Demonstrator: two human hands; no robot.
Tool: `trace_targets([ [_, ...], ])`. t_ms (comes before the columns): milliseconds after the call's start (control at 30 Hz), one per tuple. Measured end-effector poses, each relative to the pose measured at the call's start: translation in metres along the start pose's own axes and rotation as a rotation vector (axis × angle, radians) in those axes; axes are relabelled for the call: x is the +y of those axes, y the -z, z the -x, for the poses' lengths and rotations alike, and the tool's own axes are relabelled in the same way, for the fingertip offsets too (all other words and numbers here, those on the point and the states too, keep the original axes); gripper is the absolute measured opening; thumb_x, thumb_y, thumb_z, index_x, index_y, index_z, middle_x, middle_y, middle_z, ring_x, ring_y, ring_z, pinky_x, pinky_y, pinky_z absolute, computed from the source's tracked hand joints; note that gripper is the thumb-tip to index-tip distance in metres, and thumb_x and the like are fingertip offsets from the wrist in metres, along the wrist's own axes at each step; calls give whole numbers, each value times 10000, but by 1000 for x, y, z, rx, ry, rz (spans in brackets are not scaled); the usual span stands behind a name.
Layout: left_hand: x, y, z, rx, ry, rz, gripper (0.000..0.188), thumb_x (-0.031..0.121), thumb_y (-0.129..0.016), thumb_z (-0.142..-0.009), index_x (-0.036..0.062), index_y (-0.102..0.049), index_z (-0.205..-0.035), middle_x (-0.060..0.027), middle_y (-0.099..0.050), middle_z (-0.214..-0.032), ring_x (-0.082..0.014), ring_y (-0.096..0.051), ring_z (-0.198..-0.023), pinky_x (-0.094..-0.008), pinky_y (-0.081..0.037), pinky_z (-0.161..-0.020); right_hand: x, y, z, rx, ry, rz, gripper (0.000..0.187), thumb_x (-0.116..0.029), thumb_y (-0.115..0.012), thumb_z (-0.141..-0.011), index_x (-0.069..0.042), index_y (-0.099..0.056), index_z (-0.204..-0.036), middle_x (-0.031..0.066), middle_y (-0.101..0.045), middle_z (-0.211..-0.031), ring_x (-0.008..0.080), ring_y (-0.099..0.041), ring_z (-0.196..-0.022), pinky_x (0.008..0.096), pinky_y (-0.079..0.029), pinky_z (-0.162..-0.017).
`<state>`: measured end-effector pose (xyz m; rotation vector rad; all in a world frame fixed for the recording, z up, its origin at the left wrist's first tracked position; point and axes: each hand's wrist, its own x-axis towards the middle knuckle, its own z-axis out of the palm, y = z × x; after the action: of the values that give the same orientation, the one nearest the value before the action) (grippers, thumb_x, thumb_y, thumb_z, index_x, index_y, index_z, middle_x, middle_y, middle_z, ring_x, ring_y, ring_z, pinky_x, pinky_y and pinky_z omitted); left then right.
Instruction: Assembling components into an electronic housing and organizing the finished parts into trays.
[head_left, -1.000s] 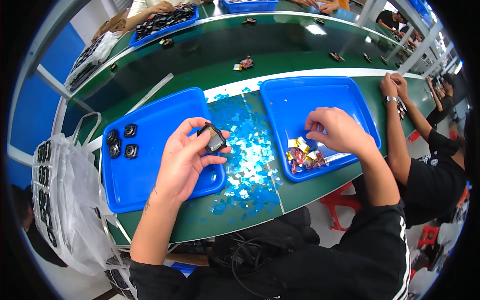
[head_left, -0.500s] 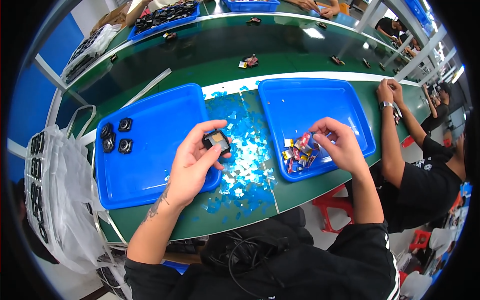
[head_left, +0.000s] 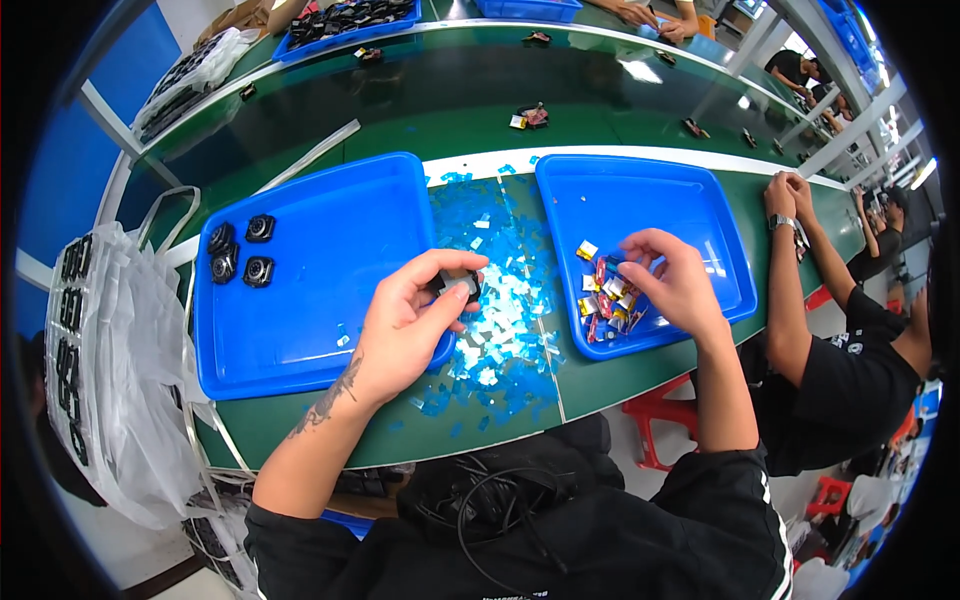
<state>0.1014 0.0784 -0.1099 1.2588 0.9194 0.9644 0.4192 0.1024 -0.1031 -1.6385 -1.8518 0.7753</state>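
Assembly looks mid-cycle: left hand (head_left: 405, 330) has its grip closed on a small black part (head_left: 458, 283), over the bench between the two blue trays. Right hand (head_left: 668, 285) pinches into the coloured pieces (head_left: 604, 303) at the right tray's (head_left: 720, 215) near-left corner. Next, probably, one piece must be brought to the part.

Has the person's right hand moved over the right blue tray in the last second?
Yes. The right hand has drifted from the tray's middle toward its right side; the pile of small coloured parts now lies left of its fingertips in the right blue tray.
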Motion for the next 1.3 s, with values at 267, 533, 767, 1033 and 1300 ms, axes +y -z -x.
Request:
trace_targets([
  [267,-2,3,2,34,-90,-37,228,57,-568,-940,37,-639,-1155,-44,-592,-1073,-104,-586,-901,-232,-498,-754,-16,1,-8,-14,32,-9,97,-45,-664,-844,20,-632,-908,95,-640,-791,168,-622,-739,302,-509,-686],
  [533,9,-12,6,-19,-252,-313,317,133,-757,-807,92,-697,-1115,-72,-568,-1041,-148,-601,-920,-259,-495,-771,-92,-17,22,-111,406,-126,99,6,-675,-833,16,-643,-927,82,-654,-821,137,-637,-756,272,-507,-673],
  [767,6,-21,13,-82,-235,-232,179,128,-757,-806,65,-728,-971,-65,-588,-982,-137,-605,-877,-263,-499,-742,-100,-46,23,-181,274,-446,121,27,-718,-803,15,-605,-846,58,-649,-804,92,-620,-710,233,-492,-594],
  [1033,-2,-16,14,9,-137,-129,154,109,-742,-815,26,-718,-943,-60,-596,-917,-93,-593,-797,-235,-484,-694,-104,-69,26,115,617,-24,121,54,-679,-793,-6,-580,-829,98,-580,-779,225,-582,-655,289,-472,-591],
  [1300,-4,-15,11,-22,39,137,126,0,-688,-857,-69,-673,-962,-72,-605,-990,-93,-591,-881,-221,-484,-750,-90,-63,21,-56,255,-133,237,76,-624,-819,-14,-648,-1037,104,-613,-965,166,-604,-789,265,-474,-644],
])
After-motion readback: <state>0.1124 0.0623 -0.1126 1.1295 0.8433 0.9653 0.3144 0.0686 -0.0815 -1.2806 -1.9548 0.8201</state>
